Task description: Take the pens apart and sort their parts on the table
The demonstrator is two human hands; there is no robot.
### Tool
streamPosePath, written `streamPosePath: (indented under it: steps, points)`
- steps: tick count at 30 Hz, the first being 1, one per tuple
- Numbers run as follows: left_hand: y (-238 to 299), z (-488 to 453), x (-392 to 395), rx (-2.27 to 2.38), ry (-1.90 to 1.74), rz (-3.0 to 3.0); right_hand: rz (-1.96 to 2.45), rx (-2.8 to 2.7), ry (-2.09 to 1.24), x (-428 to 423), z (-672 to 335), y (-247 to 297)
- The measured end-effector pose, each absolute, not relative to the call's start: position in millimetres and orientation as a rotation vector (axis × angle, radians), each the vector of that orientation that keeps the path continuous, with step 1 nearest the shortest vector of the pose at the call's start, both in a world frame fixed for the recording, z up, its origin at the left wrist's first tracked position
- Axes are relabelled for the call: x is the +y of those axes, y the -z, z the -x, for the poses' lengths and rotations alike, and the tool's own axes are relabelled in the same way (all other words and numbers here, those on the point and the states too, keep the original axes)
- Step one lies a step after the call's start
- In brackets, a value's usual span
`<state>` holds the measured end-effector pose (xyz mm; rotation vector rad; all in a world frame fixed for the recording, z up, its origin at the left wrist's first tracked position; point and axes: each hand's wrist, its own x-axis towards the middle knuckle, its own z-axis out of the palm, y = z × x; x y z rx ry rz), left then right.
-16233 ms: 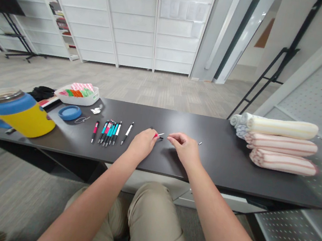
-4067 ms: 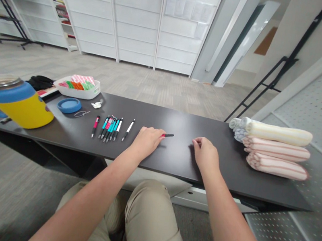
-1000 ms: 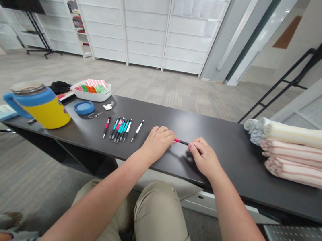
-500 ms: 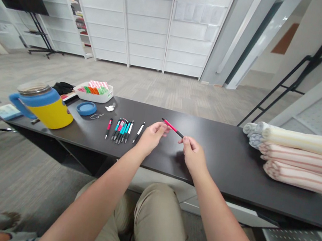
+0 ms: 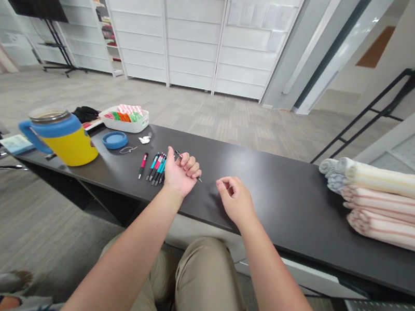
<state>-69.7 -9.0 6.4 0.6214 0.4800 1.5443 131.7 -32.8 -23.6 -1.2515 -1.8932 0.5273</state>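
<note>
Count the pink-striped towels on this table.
2: one sits just below the cream towel, the other lies nearer the front, both at the right end of the black table. Others could be hidden behind.

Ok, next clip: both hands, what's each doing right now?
Left hand: palm up, fingers curled, holding a slim pen.
Right hand: loosely curled, holding nothing.

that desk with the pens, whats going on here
A person sits at a dark desk. Their left hand, palm up, holds a pen in curled fingers, beside a row of pens. Their right hand is empty and loosely curled. A yellow mug stands to the left, rolled towels to the right.
</note>
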Motion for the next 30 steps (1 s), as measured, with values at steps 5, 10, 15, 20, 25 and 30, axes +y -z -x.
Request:
streamPosePath:
  steps: [5, 10, 15, 20, 25, 30]
  points:
    - [-6, 70, -12, 0.48, -1.487, -0.586, 1.245, -1.916, -0.518, -32, -131, 26]
    - [-7, 70, -12, 0.489, -1.458, -0.54, 1.251, -1.923, -0.522, -32, -131, 25]
    - [-6, 71, -11, 0.451, -1.458, -0.546, 1.258, -1.927, -0.523, -33, -130, 25]
    - [-6, 69, -11, 0.474, -1.48, -0.634, 1.25, -1.93, -0.528, -33, -130, 25]
    - [-1, 55, -16, 0.745, -1.577, -1.235, 1.245, -1.946, -0.519, -33, -131, 25]
    - [2, 40, -28, 0.925, -1.434, -1.736, 1.232, -1.963, -0.504, -32, -132, 26]
